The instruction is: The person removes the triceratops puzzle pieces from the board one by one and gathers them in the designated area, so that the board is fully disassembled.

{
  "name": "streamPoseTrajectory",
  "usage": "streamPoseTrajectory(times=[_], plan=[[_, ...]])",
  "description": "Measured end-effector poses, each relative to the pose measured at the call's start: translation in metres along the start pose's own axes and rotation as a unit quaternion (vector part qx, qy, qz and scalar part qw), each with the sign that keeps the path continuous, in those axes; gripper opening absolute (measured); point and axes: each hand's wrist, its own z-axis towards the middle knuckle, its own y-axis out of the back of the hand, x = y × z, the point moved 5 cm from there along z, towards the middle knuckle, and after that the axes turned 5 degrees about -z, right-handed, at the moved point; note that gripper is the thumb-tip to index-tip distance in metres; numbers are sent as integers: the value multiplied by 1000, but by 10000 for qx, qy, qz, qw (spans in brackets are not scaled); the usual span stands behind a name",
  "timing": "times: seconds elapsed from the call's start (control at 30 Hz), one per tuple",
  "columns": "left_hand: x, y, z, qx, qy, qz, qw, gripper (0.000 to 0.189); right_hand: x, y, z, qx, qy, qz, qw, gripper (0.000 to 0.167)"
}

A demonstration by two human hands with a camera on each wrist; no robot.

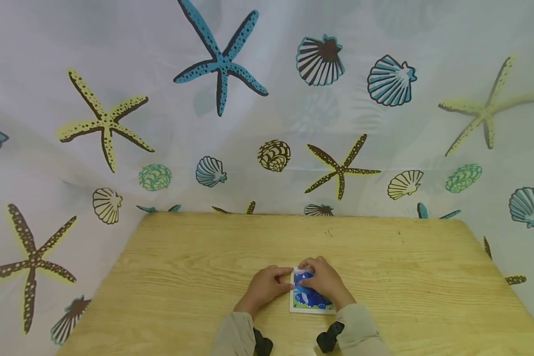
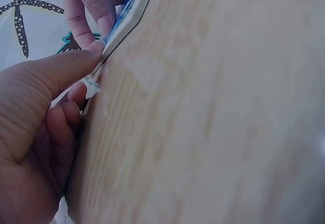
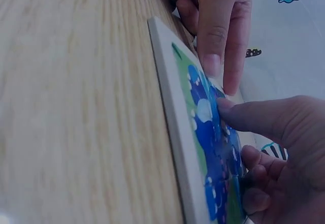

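Note:
A small square jigsaw puzzle (image 1: 313, 299) with a pale frame lies flat on the wooden table, its picture a blue dinosaur on green ground. My left hand (image 1: 265, 286) holds it by the left edge, thumb and forefinger at the frame near the far left corner. From the right, my right hand (image 1: 326, 281) reaches over the puzzle and covers its upper right part. Its thumb (image 3: 236, 113) presses on the blue picture, while the other fingers curl at the far edge. In the left wrist view, the left thumb (image 2: 76, 66) meets the frame's edge.
The light wooden table (image 1: 196, 247) extends around the puzzle on all sides. Behind and beside it hangs a white cloth (image 1: 258, 113) printed with starfish and shells. Dark wrist devices (image 1: 330, 337) sit below both sleeves, near the front of the table.

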Motion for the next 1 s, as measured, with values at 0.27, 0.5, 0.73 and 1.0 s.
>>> streamPoseTrajectory(times=[0.27, 0.5, 0.73, 1.0], plan=[[3, -2, -1, -62, 49, -28, 10000, 42, 5, -1, 1, 193, -261, 52, 9995, 25], [1, 0, -1, -74, 0, -45, 10000, 44, 5, -2, 1, 111, -343, 303, 9989, 27], [0, 0, -2, -85, 3, -18, 10000, 43, 4, -1, 1, -22, -430, 520, 9977, 29], [1, -1, -1, -132, -12, 48, 9999, 43, -2, -2, 1, -299, -584, 1060, 9922, 13]])
